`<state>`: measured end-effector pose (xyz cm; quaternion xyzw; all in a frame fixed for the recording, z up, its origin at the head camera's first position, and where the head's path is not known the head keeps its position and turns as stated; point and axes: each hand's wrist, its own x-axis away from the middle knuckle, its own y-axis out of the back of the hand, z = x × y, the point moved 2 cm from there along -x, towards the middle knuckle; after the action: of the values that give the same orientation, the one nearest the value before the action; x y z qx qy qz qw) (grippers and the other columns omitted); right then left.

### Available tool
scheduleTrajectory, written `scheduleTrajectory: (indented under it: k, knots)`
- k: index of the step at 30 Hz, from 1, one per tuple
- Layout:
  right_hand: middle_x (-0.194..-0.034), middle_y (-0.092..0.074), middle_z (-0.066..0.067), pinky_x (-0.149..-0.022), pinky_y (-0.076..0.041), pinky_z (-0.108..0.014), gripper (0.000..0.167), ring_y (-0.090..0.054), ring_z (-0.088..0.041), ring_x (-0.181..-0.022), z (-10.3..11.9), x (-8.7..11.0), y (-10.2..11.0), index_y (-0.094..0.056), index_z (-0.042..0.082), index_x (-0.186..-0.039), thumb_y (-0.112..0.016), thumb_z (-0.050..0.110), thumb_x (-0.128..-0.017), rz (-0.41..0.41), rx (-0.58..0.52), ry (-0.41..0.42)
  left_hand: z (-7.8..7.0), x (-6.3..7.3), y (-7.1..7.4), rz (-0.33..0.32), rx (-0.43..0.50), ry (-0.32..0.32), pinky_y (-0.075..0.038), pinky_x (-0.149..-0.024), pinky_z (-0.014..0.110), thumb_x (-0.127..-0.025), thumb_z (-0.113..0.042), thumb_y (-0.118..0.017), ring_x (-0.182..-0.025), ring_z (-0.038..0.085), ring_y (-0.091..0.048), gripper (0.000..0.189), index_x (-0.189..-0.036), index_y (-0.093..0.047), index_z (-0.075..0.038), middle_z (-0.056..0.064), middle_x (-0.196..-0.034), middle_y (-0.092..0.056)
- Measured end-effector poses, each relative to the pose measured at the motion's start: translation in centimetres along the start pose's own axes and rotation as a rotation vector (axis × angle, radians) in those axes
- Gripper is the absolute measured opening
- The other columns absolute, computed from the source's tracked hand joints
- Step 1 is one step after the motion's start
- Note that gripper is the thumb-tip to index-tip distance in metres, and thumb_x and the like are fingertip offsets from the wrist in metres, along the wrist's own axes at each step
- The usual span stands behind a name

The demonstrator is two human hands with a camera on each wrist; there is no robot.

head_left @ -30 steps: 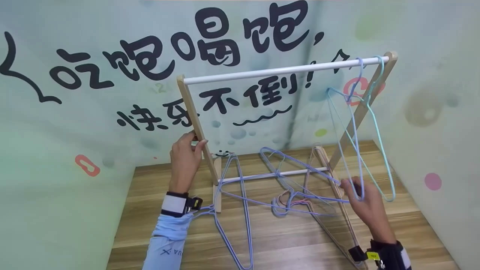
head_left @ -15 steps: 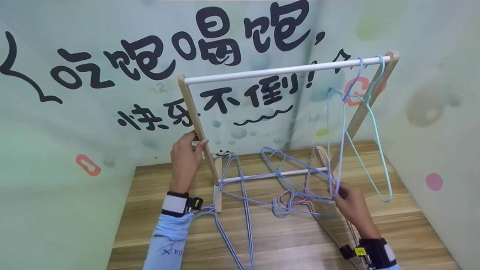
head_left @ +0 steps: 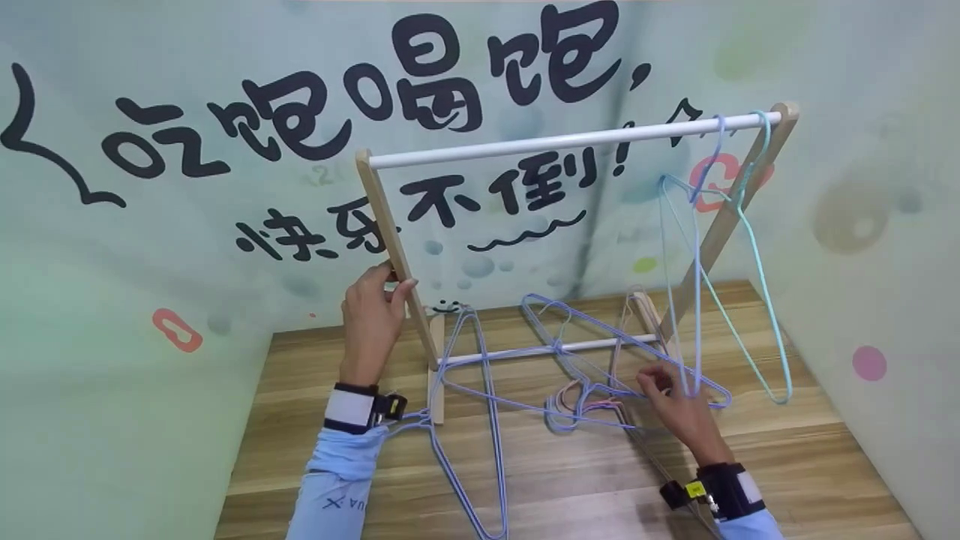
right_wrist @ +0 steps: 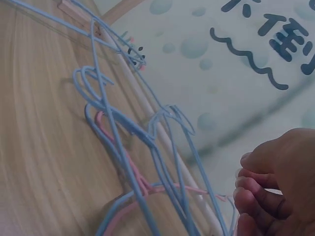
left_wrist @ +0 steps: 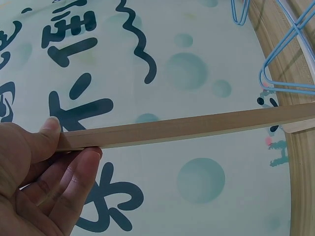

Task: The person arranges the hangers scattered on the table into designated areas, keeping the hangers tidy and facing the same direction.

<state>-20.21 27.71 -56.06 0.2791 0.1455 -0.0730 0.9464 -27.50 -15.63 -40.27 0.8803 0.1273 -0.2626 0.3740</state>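
Note:
In the head view my left hand (head_left: 371, 315) pinches the left wooden upright (head_left: 387, 232) of a small rack; the left wrist view shows thumb and fingers on either side of the wood. My right hand (head_left: 686, 416) has loosely curled fingers and holds nothing, low at the right, behind the bottom of a purple hanger (head_left: 698, 300) hung from the white top rail (head_left: 525, 144). A teal hanger (head_left: 762, 289) hangs at the rail's right end. Below the right hand, purple-blue hangers (head_left: 619, 335) and a pink hanger (head_left: 600, 404) lie in a tangle across the lower rail (head_left: 517, 354).
Two or so blue hangers (head_left: 493, 420) lean over the lower rail at the left, hooks toward the left wrist. The rack stands on a wood-grain table (head_left: 555, 480). A patterned wall (head_left: 465, 67) with large black lettering rises close behind it.
My right hand has moved left, past the end of the lying purple-blue hangers, which now shows right of it. The hung purple hanger has swung. The left hand stays on the upright.

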Motion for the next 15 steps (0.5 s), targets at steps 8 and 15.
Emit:
scheduleTrajectory:
  k: [8, 15]
  knots:
    - [-0.088, -0.067, -0.010, -0.068, -0.051, -0.027, 0.010, -0.064, -0.026, -0.079, -0.6, -0.7, -0.9, -0.070, -0.007, -0.101, -0.071, -0.002, -0.093, 0.003, 0.063, 0.007, -0.1, 0.0, 0.0, 0.023, -0.002, 0.028, -0.059, -0.074, 0.045, -0.097, -0.025, -0.070, -0.081, 0.028, -0.074, 0.032, -0.114, -0.069, 0.002, 0.016, -0.104, -0.070]
    - [-0.090, -0.068, -0.011, -0.072, -0.049, -0.028, 0.013, -0.063, -0.028, -0.082, -0.9, -0.8, -1.2, -0.068, -0.007, -0.103, -0.072, -0.001, -0.092, -0.026, 0.002, -0.008, 0.0, 0.0, 0.0, 0.030, 0.003, 0.038, -0.059, -0.074, 0.045, -0.097, -0.025, -0.070, -0.082, 0.029, -0.074, 0.033, -0.114, -0.068, 0.003, 0.017, -0.104, -0.069]
